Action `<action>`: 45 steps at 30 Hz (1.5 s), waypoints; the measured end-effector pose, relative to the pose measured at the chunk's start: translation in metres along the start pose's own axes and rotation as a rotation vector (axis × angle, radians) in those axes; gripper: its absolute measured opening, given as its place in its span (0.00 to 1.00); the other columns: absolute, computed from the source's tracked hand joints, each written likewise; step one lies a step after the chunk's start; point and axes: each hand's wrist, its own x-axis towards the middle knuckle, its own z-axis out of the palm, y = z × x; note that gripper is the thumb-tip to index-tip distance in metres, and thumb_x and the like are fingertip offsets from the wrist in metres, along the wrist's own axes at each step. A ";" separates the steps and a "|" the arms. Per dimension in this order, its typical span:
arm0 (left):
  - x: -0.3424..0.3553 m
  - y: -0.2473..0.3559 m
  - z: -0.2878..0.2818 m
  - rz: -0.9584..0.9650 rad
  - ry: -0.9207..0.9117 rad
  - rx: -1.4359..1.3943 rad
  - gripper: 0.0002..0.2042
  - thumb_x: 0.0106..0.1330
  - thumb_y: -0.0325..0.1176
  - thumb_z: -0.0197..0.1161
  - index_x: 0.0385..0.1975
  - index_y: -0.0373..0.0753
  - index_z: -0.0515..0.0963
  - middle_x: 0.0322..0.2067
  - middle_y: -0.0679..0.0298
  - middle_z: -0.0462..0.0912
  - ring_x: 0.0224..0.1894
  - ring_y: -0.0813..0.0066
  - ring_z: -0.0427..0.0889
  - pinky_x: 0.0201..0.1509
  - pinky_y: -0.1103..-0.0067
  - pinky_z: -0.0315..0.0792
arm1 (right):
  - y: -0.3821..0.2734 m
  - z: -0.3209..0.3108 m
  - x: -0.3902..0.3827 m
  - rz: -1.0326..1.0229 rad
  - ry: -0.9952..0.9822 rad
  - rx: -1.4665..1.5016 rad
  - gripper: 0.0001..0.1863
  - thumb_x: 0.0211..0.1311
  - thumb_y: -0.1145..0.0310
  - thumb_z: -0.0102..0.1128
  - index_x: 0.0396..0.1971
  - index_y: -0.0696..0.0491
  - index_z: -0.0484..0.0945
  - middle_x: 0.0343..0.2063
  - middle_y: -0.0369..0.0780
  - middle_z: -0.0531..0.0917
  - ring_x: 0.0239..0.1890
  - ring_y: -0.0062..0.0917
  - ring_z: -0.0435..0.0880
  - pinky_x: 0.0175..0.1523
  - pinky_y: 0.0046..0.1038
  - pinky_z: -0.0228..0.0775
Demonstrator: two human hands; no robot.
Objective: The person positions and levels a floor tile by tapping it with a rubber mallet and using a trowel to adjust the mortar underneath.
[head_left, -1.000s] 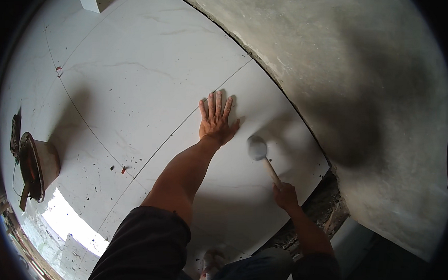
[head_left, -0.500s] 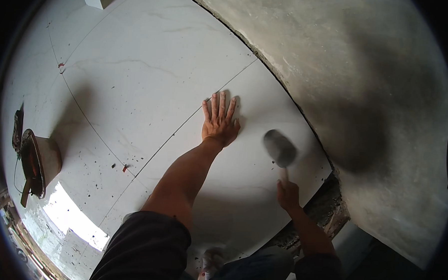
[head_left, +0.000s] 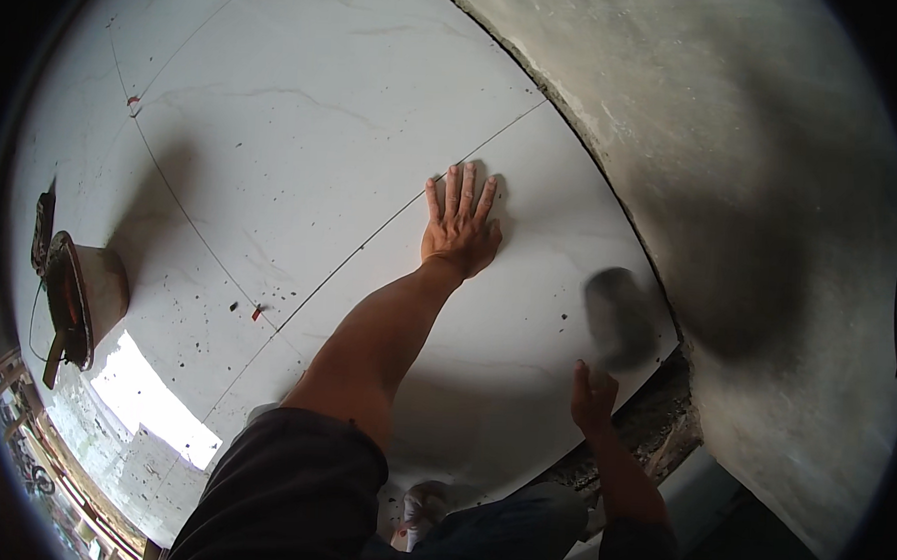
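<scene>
My left hand [head_left: 459, 225] lies flat on a large white floor tile [head_left: 496, 332], fingers spread, the tips at the joint with the neighbouring tile. At the right, my right hand [head_left: 592, 398] is closed round the handle of a rubber mallet. The dark mallet head [head_left: 619, 317], smeared by motion, is over the tile's right part near the wall; whether it touches the tile I cannot tell. Most of the handle is hidden by the fist and the blur.
A bucket [head_left: 103, 285] with tools at its mouth stands at the left. Small red tile spacers [head_left: 257, 314] and dark crumbs lie at the joints. A bare grey wall [head_left: 773, 194] rises at the right, with a dark rough gap [head_left: 653, 419] by the tile's lower right edge.
The mallet head has swung right and slightly down, toward the wall side, with my right hand shifting a little right. My left hand stays flat on the tile; the whole view has shifted slightly.
</scene>
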 end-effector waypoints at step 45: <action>0.160 0.029 -0.012 0.404 0.108 0.218 0.38 0.66 0.57 0.38 0.69 0.38 0.41 0.71 0.59 0.37 0.73 0.68 0.31 0.74 0.68 0.27 | 0.023 0.012 -0.062 0.013 -0.328 -0.126 0.12 0.49 0.69 0.58 0.35 0.56 0.78 0.29 0.49 0.81 0.37 0.45 0.81 0.41 0.39 0.73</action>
